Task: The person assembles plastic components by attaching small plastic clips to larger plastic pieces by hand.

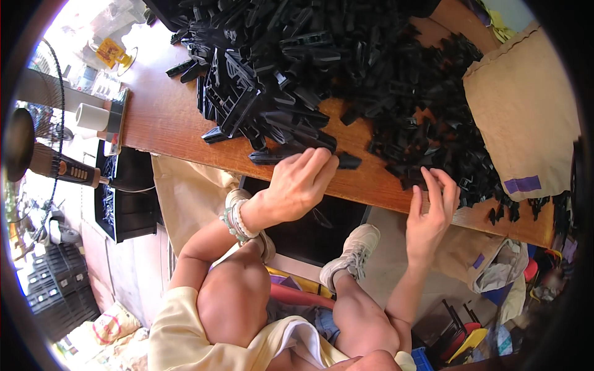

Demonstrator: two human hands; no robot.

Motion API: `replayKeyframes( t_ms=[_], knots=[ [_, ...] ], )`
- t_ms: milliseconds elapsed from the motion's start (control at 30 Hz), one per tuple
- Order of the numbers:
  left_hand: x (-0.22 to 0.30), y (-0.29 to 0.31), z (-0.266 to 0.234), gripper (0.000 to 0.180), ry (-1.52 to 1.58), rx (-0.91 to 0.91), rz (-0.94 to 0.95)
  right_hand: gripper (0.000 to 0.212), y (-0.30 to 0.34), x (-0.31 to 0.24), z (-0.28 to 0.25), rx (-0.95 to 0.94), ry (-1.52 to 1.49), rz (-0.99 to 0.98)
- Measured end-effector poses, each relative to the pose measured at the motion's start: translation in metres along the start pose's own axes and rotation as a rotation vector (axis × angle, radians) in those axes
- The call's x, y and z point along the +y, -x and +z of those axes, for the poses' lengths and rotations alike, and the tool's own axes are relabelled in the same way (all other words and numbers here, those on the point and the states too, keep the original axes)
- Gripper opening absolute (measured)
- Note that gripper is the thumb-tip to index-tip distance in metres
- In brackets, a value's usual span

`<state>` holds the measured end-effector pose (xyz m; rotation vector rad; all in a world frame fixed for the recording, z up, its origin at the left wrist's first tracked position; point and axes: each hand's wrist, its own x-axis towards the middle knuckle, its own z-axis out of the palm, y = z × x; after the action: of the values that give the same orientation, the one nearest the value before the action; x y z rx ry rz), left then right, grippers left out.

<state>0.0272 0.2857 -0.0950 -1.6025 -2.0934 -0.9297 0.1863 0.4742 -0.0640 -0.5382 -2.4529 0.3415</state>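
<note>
My left hand (300, 185), with a beaded bracelet at its wrist, is closed over a long black plastic piece (265, 157) at the table's near edge. Its fingertips are partly hidden behind the knuckles. The end of a black piece (350, 161) sticks out to the right of those fingers. My right hand (435, 201) is at the near edge of a heap of small black plastic pieces (436, 142), thumb and fingers apart. Beyond my left hand lies a big heap of long black plastic pieces (241, 93).
The wooden table (164, 117) carries both heaps. A brown cloth sack (526, 111) lies at its right. To the left stand a fan (49, 154), a white roll (93, 116) and a black crate (133, 198). Another person's arm (461, 25) rests at the far side.
</note>
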Motion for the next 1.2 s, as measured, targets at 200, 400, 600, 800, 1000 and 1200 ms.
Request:
replayKeyframes(
  t_ms=[200,400,600,800,1000,1200],
  knots=[
    [0.009,0.022,0.001,0.035,0.016,0.032,0.150,0.018,0.001,0.007,0.005,0.066,-0.068,-0.037],
    [0.013,0.017,-0.002,0.036,0.170,0.102,-0.116,0.029,0.020,-0.049,0.022,-0.074,-0.971,0.383],
    [0.006,0.015,-0.007,0.027,0.324,-0.008,-0.268,0.031,0.019,-0.042,0.030,-0.151,-0.589,0.040],
    [0.003,0.016,-0.011,0.024,0.416,-0.068,-0.247,0.032,0.016,-0.022,0.016,-0.307,-0.590,0.076],
    [0.001,0.020,-0.010,0.025,0.469,-0.105,-0.238,0.033,0.006,-0.031,0.025,-0.350,-0.602,-0.024],
    [0.008,0.020,-0.009,0.032,0.446,-0.138,-0.226,0.032,0.020,-0.045,0.028,-0.258,-0.566,0.049]
  ],
)
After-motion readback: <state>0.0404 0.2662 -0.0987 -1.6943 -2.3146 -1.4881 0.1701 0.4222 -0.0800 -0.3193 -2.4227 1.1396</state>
